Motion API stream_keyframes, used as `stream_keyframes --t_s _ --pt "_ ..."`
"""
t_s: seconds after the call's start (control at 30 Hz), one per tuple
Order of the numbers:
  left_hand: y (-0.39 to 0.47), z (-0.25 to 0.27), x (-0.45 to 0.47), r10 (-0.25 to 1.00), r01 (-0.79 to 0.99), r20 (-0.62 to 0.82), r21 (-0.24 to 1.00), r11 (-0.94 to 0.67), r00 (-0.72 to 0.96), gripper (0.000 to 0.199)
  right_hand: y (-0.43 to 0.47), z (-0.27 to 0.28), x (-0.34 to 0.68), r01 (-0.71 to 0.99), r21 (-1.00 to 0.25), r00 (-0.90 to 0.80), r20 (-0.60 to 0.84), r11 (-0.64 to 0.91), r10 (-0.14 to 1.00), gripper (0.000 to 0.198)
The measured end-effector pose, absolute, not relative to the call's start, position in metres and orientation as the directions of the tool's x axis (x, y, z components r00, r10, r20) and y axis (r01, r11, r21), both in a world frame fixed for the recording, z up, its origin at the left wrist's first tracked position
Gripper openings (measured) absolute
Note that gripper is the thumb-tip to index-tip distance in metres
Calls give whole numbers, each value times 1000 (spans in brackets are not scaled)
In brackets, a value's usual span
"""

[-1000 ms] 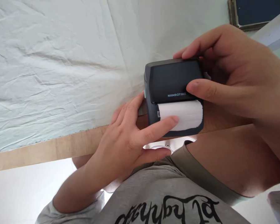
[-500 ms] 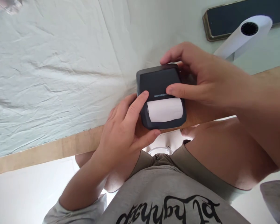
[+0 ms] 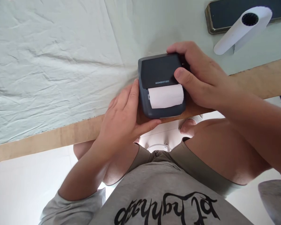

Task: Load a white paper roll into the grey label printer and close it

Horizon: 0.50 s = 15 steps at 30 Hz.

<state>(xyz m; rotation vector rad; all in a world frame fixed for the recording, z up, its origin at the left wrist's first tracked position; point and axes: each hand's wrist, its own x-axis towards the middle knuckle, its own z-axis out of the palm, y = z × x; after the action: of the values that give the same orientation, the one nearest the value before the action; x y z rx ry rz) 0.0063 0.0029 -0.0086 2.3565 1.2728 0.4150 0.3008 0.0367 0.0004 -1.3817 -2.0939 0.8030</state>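
Note:
A dark label printer [image 3: 161, 70] marked NIIMBOT sits at the table's front edge, between my two hands. White label paper [image 3: 166, 97] curls out over its front part. My left hand [image 3: 121, 115] braces the printer's left side, its fingers along that side and the thumb beneath the near edge. On the right, my right hand [image 3: 201, 75] grips the printer, with the thumb on the top cover near the lettering and the index finger over the far corner. The remaining right fingers are mostly hidden behind the printer.
At the back right a phone [image 3: 224, 18] in a clear case lies on the pale green cloth [image 3: 72, 62]. A white paper roll [image 3: 231, 36] with a black core rests beside and partly over it. The bare wooden table edge [image 3: 67, 134] runs along the front, above my lap.
My left index finger has come off the printer's top cover to its side. My right thumb has shifted to the right and the lettering now shows fully. The view has moved slightly.

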Motion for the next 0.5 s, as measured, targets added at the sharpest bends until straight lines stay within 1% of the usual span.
stream_keyframes --t_s 0.07,0.17,0.23,0.33,0.4,0.43,0.5 --pt "3 -9 7 851 726 47 499 -474 523 113 36 -2 301 674 -669 -326 111 313 939 88" --pt "4 -11 6 853 723 41 511 -465 520 117 34 -4 302 717 -640 -308 65 277 949 104" --pt "5 -12 5 851 717 44 518 -467 523 119 33 -3 303 699 -664 -315 49 266 948 105" --pt "6 -13 4 858 722 43 519 -457 512 118 31 0 303 664 -703 -310 52 255 949 100" --pt "5 -12 5 861 724 45 521 -453 506 118 29 2 303 656 -709 -313 55 258 948 102" --pt "5 -12 5 860 719 57 522 -458 507 117 29 3 302 656 -709 -311 56 257 949 105" --pt "4 -10 7 859 709 102 519 -477 503 108 28 3 301 659 -709 -306 53 251 951 109"
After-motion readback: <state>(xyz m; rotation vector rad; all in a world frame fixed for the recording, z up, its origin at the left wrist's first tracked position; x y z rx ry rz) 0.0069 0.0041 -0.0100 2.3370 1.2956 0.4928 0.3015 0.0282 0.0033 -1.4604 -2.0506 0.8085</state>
